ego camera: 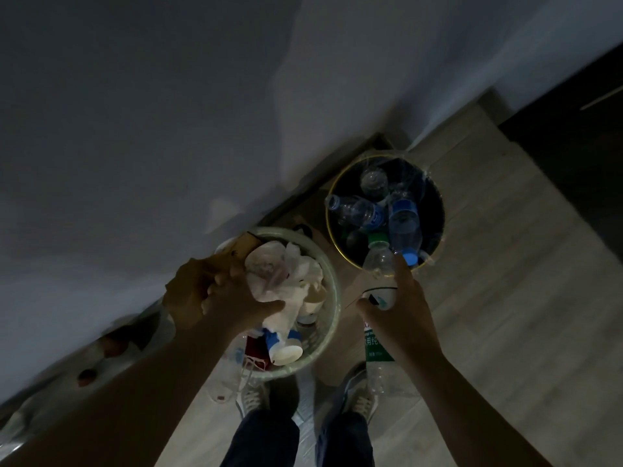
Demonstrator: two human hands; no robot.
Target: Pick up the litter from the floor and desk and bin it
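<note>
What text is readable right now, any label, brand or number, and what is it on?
"用纯", partly covered, on the green label of the bottle in the right hand.
Too blurred to read: the blue labels on the bottles in the black bin.
No text on the tissue in the left hand.

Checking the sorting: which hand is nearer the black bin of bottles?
Right. The right hand holds a green-capped bottle at the near rim of the black bin; the left hand grips crumpled tissue over the pale basket beside it.
</note>
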